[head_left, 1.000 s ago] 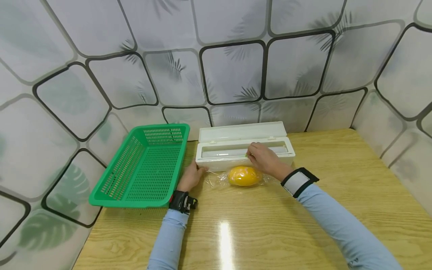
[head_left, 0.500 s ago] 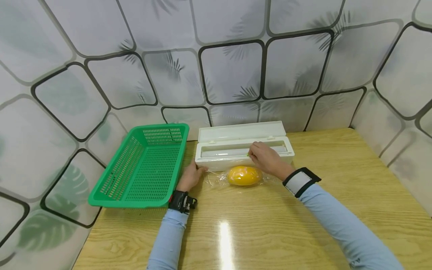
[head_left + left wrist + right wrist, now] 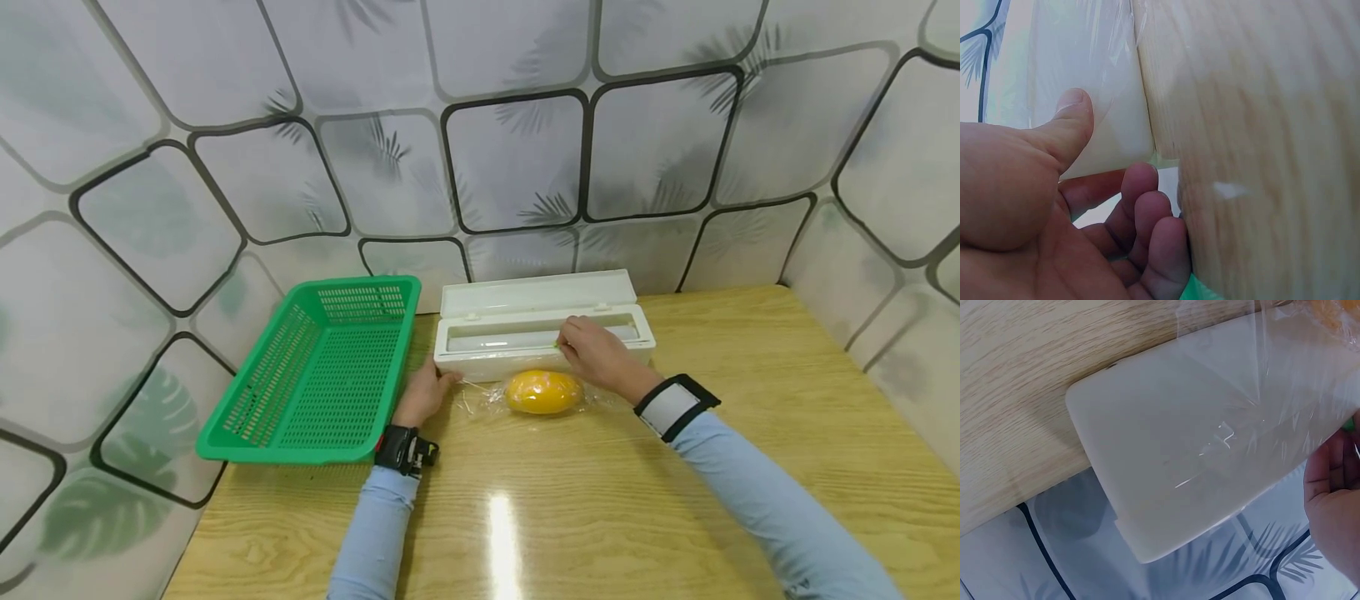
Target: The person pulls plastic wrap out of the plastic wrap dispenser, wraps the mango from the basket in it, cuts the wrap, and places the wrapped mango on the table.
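A white cling film dispenser point(image 3: 491, 367) stands with its lid point(image 3: 536, 293) raised, a roll of film point(image 3: 498, 341) inside. My left hand point(image 3: 426, 395) grips its left end; in the left wrist view the thumb point(image 3: 1075, 125) presses the film-covered front and the other fingers curl by the end. At the front edge, my right hand point(image 3: 596, 354) pinches a small green slide cutter point(image 3: 557, 344), mostly hidden by the fingers. A yellow oval fruit point(image 3: 543, 392), covered by clear film, lies on the table before the dispenser. Film drapes down the front in the right wrist view.
A green plastic basket point(image 3: 300, 457) with slotted sides stands left of the dispenser, close beside my left forearm. The wooden table point(image 3: 600, 517) meets a patterned wall point(image 3: 517, 167) right behind the dispenser. Loose film point(image 3: 476, 400) spreads around the fruit.
My right hand has slid a little to the right along the dispenser's front edge with the slide cutter. The left hand, dispenser and fruit stay in place.
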The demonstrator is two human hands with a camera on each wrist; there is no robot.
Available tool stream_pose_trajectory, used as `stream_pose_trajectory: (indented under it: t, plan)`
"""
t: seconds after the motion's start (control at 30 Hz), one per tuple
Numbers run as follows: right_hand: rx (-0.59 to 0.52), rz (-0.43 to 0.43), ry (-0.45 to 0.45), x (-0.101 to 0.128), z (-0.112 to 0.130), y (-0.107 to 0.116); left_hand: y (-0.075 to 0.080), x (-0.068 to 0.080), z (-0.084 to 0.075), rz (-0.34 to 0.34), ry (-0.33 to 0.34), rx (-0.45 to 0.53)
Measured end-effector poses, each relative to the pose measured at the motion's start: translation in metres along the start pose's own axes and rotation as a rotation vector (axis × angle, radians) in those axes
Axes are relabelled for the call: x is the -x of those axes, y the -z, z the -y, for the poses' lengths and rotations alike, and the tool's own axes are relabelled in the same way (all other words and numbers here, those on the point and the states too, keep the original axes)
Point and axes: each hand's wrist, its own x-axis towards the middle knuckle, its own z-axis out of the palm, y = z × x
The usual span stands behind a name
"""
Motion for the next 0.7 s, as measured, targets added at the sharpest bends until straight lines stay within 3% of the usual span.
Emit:
stream_pose_trajectory:
  t: [0.7]
  plan:
    - [0.020, -0.064, 0.024, 0.0061, -0.0077, -0.0003, -0.0004, -0.0012, 0.0011, 0.011, -0.011, 0.018]
